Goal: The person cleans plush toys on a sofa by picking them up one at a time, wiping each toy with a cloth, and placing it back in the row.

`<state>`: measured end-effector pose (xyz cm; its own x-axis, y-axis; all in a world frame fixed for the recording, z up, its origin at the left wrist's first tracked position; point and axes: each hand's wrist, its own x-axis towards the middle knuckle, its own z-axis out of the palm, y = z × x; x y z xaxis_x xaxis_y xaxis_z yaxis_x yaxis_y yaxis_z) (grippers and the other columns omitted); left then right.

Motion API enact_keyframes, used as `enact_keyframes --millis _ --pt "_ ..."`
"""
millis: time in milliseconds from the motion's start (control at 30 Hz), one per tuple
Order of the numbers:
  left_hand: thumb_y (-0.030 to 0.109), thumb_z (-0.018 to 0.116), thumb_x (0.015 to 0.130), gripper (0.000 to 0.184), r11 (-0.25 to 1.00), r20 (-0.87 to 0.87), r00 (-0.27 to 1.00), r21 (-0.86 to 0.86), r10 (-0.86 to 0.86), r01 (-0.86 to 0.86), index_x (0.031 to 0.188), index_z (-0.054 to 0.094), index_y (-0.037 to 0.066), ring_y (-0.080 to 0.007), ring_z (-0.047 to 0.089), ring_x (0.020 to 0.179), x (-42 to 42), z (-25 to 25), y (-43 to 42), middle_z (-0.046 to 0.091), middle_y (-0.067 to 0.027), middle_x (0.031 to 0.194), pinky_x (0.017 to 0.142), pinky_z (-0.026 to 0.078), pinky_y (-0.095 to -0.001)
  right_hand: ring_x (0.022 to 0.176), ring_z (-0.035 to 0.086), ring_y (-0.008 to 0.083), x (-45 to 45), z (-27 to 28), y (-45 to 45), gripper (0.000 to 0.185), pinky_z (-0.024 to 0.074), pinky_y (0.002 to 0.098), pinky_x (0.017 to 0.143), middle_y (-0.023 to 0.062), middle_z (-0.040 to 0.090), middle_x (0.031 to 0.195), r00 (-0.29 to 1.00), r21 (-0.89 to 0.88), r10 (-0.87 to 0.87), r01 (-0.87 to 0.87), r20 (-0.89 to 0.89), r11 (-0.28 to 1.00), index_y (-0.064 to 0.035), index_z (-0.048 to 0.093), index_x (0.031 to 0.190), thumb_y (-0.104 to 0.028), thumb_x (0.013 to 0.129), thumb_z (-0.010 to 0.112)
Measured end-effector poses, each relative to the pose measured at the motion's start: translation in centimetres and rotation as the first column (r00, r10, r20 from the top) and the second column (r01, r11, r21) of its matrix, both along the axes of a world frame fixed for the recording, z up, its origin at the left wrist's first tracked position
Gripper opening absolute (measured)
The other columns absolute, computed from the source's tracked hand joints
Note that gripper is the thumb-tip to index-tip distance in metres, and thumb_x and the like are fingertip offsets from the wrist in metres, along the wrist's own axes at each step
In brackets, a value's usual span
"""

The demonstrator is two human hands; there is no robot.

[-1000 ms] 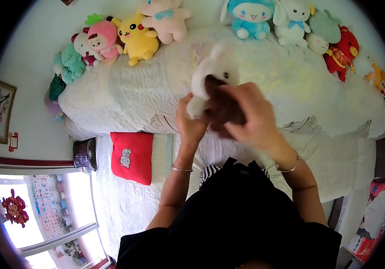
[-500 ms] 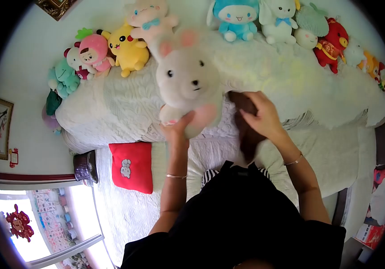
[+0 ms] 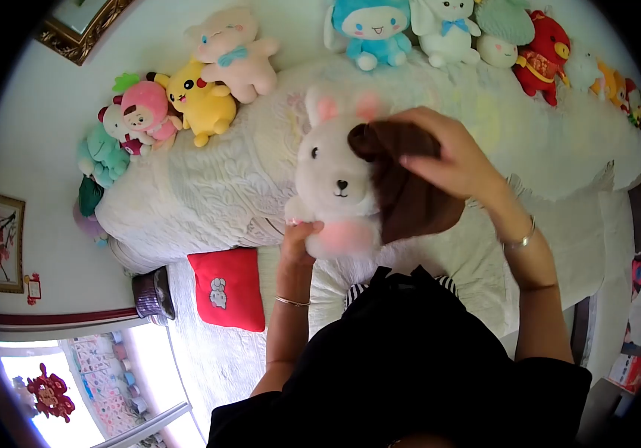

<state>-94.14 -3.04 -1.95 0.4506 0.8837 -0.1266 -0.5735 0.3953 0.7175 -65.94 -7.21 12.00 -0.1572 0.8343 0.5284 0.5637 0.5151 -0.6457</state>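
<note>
Your right hand point(image 3: 458, 153) can pass outward over the pale cover point(image 3: 544, 246); inward, the brown cloth point(image 3: 417, 196) and white toy point(image 3: 332, 168) bar its way to your left hand point(image 3: 301, 241); beyond them, a gap lies between the peach toy point(image 3: 240, 63) and blue toy point(image 3: 375, 33).

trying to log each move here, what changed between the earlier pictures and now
The left hand has lowered the white plush toy slightly, and the right hand has raised the brown cloth: held clear half a second ago, it now overlaps the toy, hiding one side of its face. Nothing was let go; each hand keeps its hold. The red cushion stays put.
</note>
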Motion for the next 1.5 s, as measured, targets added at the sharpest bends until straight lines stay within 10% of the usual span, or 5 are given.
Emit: enact_keyframes --millis 133,333,467,600,1500 --pt "0.011 0.064 0.073 0.062 0.998 0.146 0.988 -0.040 -0.049 0.055 0.130 0.045 -0.005 -0.0331 0.063 0.101 -0.7 -1.1 0.9 0.061 -0.0188 0.115 0.089 0.053 -0.0459 0.094 0.062 0.0345 2.8 -0.6 2.1 0.042 0.0492 0.0371 0.085 0.0158 0.064 0.102 0.941 -0.042 -0.303 0.312 0.151 0.949 -0.0037 0.060 0.116 -0.013 0.076 0.069" --pt "0.018 0.063 0.077 0.062 0.993 0.215 0.972 -0.082 0.097 -0.081 0.131 0.044 -0.006 -0.0334 0.061 0.106 -0.1 -2.9 1.9 0.059 -0.0196 0.118 0.091 0.051 -0.0456 0.099 0.061 0.0285 0.1 -6.4 -0.6 0.042 0.0466 0.0344 0.089 0.0147 0.063 0.104 0.975 -0.329 0.109 -0.170 -0.196 0.929 -0.0039 0.060 0.116 -0.012 0.076 0.070" --pt "0.020 0.060 0.081 0.053 0.991 0.226 0.965 -0.012 0.134 -0.135 0.126 0.048 -0.006 -0.0319 0.060 0.107 1.2 0.2 1.7 0.060 -0.0177 0.117 0.094 0.049 -0.0433 0.087 0.061 0.0295 1.2 -6.2 -1.2 0.045 0.0485 0.0360 0.078 0.0136 0.063 0.094 0.969 -0.215 -0.237 0.217 -0.073 0.952 -0.0056 0.062 0.115 -0.010 0.071 0.069" --pt "0.021 0.060 0.083 0.046 0.967 0.179 0.951 -0.017 0.252 -0.254 0.122 0.052 -0.004 -0.0266 0.060 0.106 4.1 1.3 1.3 0.060 -0.0143 0.116 0.096 0.048 -0.0409 0.090 0.059 0.0336 -2.5 -2.3 -1.7 0.049 0.0485 0.0395 0.078 0.0134 0.061 0.095 0.979 -0.002 0.182 -0.183 -0.096 0.983 -0.0075 0.061 0.116 -0.013 0.068 0.067" --pt "0.028 0.054 0.087 0.057 0.936 0.130 0.927 -0.075 0.352 -0.345 0.135 0.043 -0.001 -0.0276 0.052 0.121 4.5 1.2 1.0 0.054 -0.0142 0.130 0.105 0.041 -0.0426 0.086 0.061 0.0294 -3.1 -10.4 -1.7 0.045 0.0494 0.0323 0.078 0.0140 0.059 0.099 0.990 0.090 -0.082 0.093 -0.118 0.992 -0.0013 0.061 0.112 -0.005 0.067 0.068"
